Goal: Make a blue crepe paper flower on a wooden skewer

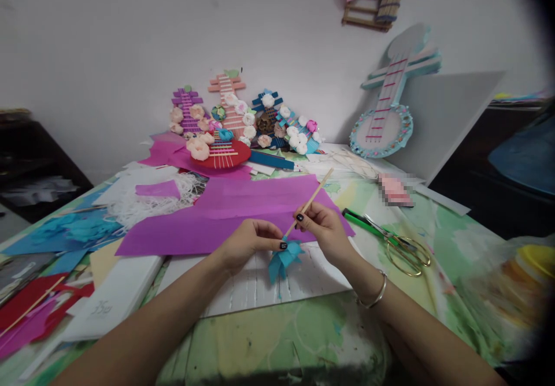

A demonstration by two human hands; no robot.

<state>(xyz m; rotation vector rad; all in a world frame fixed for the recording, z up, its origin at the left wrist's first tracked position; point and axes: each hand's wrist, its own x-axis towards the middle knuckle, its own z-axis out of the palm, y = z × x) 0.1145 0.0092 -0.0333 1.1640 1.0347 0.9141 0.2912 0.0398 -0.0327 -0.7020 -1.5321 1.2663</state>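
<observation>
Between my hands a blue paper flower (284, 260) hangs head down from the lower end of a thin wooden stick (319, 187). With thumb and fingers pinched together, my left hand (254, 244) grips the flower where it meets the stick. My right hand (321, 231) is closed around the stick just above, which slants up to the right. Under the hands lie a white board (243, 293) with lines on it and a large purple paper sheet (182, 233). Part of the flower's top is hidden by my left thumb.
Gold-handled scissors (407, 256) and a green cutter (362, 221) lie to the right. Blue paper pieces (78, 227) and white shredded strands (134, 207) lie left, near a white box (113, 299). Flower-decorated paper instruments (232, 108) lean against the wall. A yellow-lidded jar (535, 259) stands far right.
</observation>
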